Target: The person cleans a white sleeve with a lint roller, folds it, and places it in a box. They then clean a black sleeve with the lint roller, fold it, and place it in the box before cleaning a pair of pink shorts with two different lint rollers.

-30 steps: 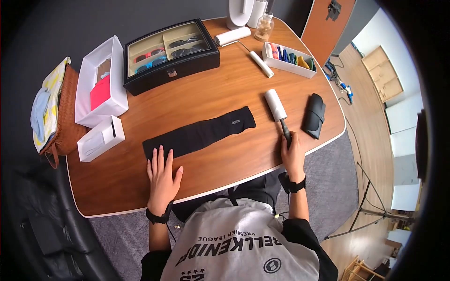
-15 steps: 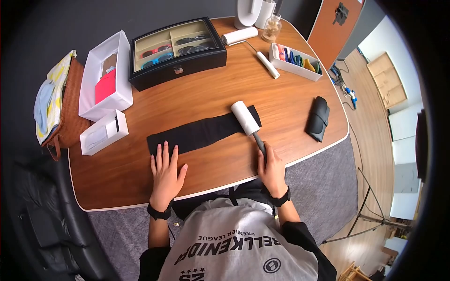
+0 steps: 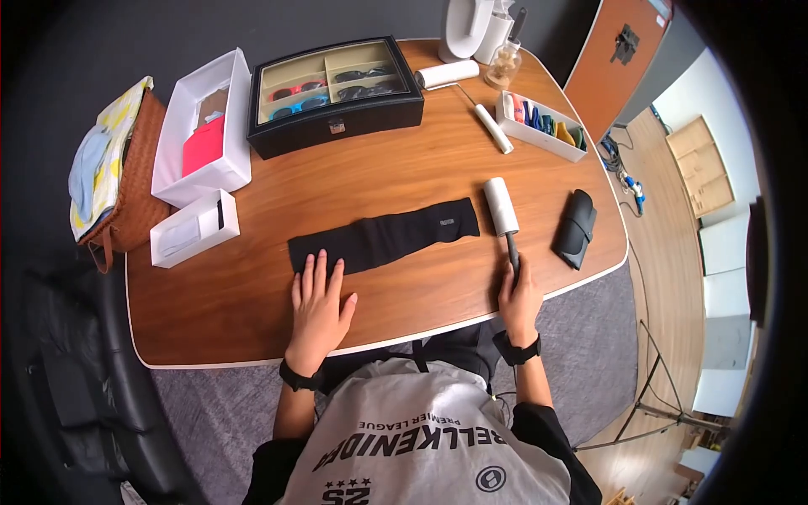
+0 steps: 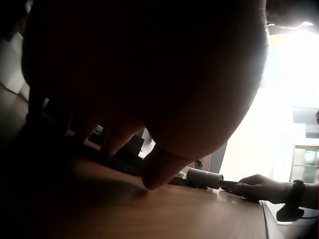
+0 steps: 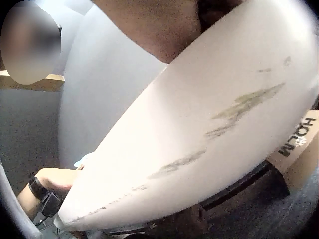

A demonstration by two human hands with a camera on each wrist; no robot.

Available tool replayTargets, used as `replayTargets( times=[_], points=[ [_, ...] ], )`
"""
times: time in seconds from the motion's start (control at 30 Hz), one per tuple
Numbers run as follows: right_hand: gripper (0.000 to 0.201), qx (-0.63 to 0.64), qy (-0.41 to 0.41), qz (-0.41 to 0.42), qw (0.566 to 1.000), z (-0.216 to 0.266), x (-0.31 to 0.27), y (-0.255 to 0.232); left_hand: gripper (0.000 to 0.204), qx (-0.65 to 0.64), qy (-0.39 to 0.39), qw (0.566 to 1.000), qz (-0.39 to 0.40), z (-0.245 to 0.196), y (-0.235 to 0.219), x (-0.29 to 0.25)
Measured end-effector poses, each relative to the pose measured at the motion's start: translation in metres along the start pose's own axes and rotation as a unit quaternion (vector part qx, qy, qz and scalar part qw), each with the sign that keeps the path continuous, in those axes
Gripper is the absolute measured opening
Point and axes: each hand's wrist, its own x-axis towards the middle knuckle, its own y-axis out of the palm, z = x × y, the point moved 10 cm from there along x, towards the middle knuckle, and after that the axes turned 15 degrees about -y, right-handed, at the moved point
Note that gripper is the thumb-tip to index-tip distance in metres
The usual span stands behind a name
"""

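Note:
A long black fabric piece [image 3: 387, 238] with a small label lies flat across the table. The left hand [image 3: 320, 311] rests with spread fingers on its left end, thumb on the wood; the left wrist view shows this hand [image 4: 149, 89] dark and close up. To the right of the cloth, the right hand [image 3: 520, 301] grips the dark handle of a white lint roller [image 3: 502, 206], whose head is beside the cloth's right end. The same roller [image 4: 204, 178] appears in the left wrist view. Only part of the right hand [image 5: 154, 30] shows in the right wrist view, its fingers hidden.
A black glasses case [image 3: 575, 229] lies at the right. Behind are a sunglasses box [image 3: 337, 126], a larger roller [image 3: 449, 74] and a white box of rolled cloths [image 3: 539, 139]. White boxes [image 3: 240, 160] and a brown basket [image 3: 135, 202] stand at the left.
The roller was right of the cloth, then over its right end half a second ago; now it is off to the right again. The left hand has stayed on the cloth's left end.

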Motion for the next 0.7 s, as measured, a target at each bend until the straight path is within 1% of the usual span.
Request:
replayTargets(
  times=[0.03, 0.07, 0.13, 0.23, 0.27, 0.3, 0.37, 0.4, 0.47, 0.5, 0.57, 0.7],
  points=[
    [0.034, 0.008, -0.012, -0.023, 1.0, 0.004, 0.0, -0.004, 0.063, -0.006, -0.01, 1.0, 0.0, 0.005, -0.002, -0.001],
    [0.034, 0.006, -0.013, -0.024, 1.0, 0.009, -0.002, -0.005, 0.063, -0.005, -0.024, 1.0, 0.001, 0.011, -0.005, -0.003],
    [0.035, 0.076, 0.038, -0.02, 0.996, 0.019, -0.01, -0.003, 0.062, -0.005, -0.029, 1.0, -0.008, 0.02, -0.008, -0.008],
    [0.04, 0.127, -0.008, -0.016, 0.992, 0.063, -0.013, -0.002, 0.061, -0.004, -0.043, 0.999, -0.013, 0.03, -0.014, -0.015],
    [0.045, 0.119, -0.083, -0.045, 0.988, 0.085, -0.01, -0.007, 0.061, -0.008, -0.05, 0.999, -0.013, 0.034, -0.015, -0.018],
    [0.05, 0.122, -0.097, -0.022, 0.988, 0.093, -0.014, 0.0, 0.06, -0.013, -0.056, 0.998, -0.014, 0.037, -0.016, -0.02],
    [0.054, 0.109, -0.118, 0.012, 0.987, 0.108, -0.014, 0.008, 0.06, -0.008, -0.059, 0.998, -0.014, 0.041, -0.016, -0.023],
    [0.054, 0.109, -0.12, 0.012, 0.987, 0.108, -0.014, 0.008, 0.06, -0.005, -0.06, 0.998, -0.015, 0.041, -0.016, -0.024],
    [0.056, 0.075, -0.109, 0.051, 0.99, 0.105, -0.014, 0.013, 0.06, -0.009, -0.062, 0.998, -0.015, 0.044, -0.015, -0.026],
    [0.056, 0.071, -0.11, 0.052, 0.99, 0.102, -0.014, 0.012, 0.06, -0.012, -0.064, 0.998, -0.014, 0.044, -0.014, -0.026],
    [0.055, 0.031, -0.089, 0.077, 0.993, 0.089, -0.013, 0.013, 0.06, -0.013, -0.066, 0.998, -0.015, 0.044, -0.012, -0.027],
    [0.056, 0.02, -0.064, 0.072, 0.995, 0.065, -0.011, 0.009, 0.062, -0.014, -0.066, 0.997, -0.024, 0.043, -0.009, -0.027]
  ],
)
